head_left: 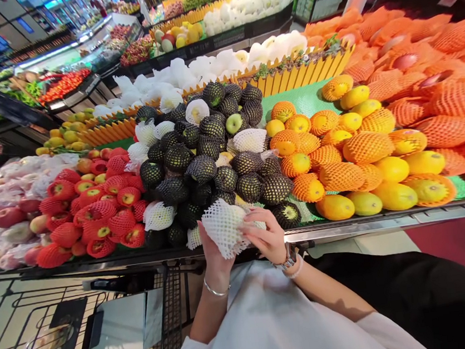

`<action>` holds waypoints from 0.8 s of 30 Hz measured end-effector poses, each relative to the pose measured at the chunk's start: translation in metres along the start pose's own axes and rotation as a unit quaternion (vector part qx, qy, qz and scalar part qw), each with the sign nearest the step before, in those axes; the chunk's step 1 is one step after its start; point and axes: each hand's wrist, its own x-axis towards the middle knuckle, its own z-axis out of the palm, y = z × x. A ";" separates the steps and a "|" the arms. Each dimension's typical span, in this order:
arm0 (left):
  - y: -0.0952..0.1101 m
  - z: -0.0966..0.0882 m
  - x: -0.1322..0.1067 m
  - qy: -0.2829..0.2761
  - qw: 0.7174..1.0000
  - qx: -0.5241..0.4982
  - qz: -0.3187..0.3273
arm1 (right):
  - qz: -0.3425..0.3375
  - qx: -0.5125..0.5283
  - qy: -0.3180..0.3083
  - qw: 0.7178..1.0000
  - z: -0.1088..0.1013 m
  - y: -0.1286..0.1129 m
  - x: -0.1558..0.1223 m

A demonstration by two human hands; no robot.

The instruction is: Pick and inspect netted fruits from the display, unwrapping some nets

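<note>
Two hands meet just above the front edge of the fruit stand, both on one white foam net [225, 227]. The left hand [214, 249] cups it from the left and below, its fingers mostly hidden behind the mesh, while the right hand [266, 233] curls over the right side, fingertips pinching the net; what sits inside it I cannot tell. Room is tight here: the dark-netted fruit [202, 169] crowds up close beyond the knuckles, and the white shirt [265, 316] lies close on the near side. The metal rim [347, 226] runs on to the right below the yellow fruit [394, 195], with floor tiles [369, 246] showing under it. Between dark and yellow piles, a green mat [304, 102] opens toward the yellow picket fence [301, 78]. Left of the hands, red-netted apples [97, 209] reach nearly to the lip, and below them the wire cart [173, 299] stands near the left forearm, bounding that side, a gray box [119, 324] within its bars.
</note>
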 end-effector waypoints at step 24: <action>-0.028 0.029 -0.030 -0.019 0.973 0.127 0.193 | 0.034 0.048 0.025 0.998 0.012 -0.007 0.010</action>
